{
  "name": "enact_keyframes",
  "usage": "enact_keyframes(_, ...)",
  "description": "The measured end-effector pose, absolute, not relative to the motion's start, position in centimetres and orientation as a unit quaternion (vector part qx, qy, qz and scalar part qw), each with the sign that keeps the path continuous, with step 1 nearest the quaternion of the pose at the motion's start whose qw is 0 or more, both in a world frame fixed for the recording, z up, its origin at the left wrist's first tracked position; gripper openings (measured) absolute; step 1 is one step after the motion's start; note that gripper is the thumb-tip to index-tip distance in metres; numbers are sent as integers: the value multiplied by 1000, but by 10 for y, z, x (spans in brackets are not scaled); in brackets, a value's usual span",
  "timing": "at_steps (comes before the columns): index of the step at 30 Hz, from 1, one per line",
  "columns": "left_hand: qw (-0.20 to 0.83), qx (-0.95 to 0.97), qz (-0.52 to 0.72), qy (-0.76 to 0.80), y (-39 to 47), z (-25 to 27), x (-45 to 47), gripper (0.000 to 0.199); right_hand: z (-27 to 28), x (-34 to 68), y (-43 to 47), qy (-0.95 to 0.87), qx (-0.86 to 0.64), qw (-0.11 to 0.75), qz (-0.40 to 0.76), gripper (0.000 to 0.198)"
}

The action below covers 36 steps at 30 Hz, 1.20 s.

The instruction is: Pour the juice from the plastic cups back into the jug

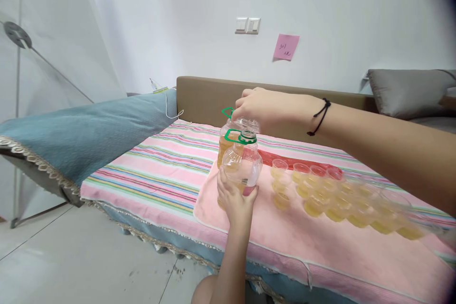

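A clear plastic bottle [251,166] with a green handle ring at its neck stands on the pink towel, and pale yellow liquid shows low in it. My left hand [233,199] is wrapped around its lower front. Just above the bottle's open mouth, my right hand [251,102] grips a clear plastic cup [247,125] from above, seemingly tilted; my fingers hide part of it. Close behind stands a second bottle [223,145] with amber liquid and a green handle. To the right, several clear cups [331,199] of yellow liquid stand in rows, partly blurred.
A pink towel [285,232] covers part of the striped sofa cover [149,171]. Red plastic film [274,157] lies behind the cups. A brown backrest [203,97] runs along the wall, a blue-covered armrest [107,128] is at left, and a grey pillow [402,92] sits at right.
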State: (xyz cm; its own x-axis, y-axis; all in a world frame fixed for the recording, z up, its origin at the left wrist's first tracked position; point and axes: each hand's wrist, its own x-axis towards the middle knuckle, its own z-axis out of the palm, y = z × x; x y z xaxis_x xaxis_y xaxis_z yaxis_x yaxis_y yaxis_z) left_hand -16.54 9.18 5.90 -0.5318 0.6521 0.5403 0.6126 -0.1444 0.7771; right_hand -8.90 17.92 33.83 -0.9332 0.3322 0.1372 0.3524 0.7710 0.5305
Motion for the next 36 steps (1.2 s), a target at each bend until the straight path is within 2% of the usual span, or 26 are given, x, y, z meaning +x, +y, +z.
enact_keyframes(2,26,486,589,646,94,59,-168,116,335,-89,168,-932,-158,-14,-325,17)
enact_keyframes(6,38,488,593,640,95,60,-172,117,332,-86,154,-927,-103,18,-360,24)
enact_keyframes(11,36,494,586,641,96,60,-174,118,328,-79,152,-938,-82,40,-334,29)
enact_keyframes(17,40,499,578,645,96,61,-175,118,325,-62,149,-958,-75,71,-267,24)
enact_keyframes(23,33,503,588,632,95,64,-176,118,311,-14,150,-952,-157,79,-250,38)
enact_keyframes(26,28,507,599,619,97,63,-177,119,294,24,147,-948,-248,108,-169,47)
enact_keyframes(30,31,510,606,610,101,61,-180,119,263,88,138,-895,-398,200,8,53)
enact_keyframes(36,40,503,636,583,116,59,-190,126,195,208,122,-720,-525,409,197,64)
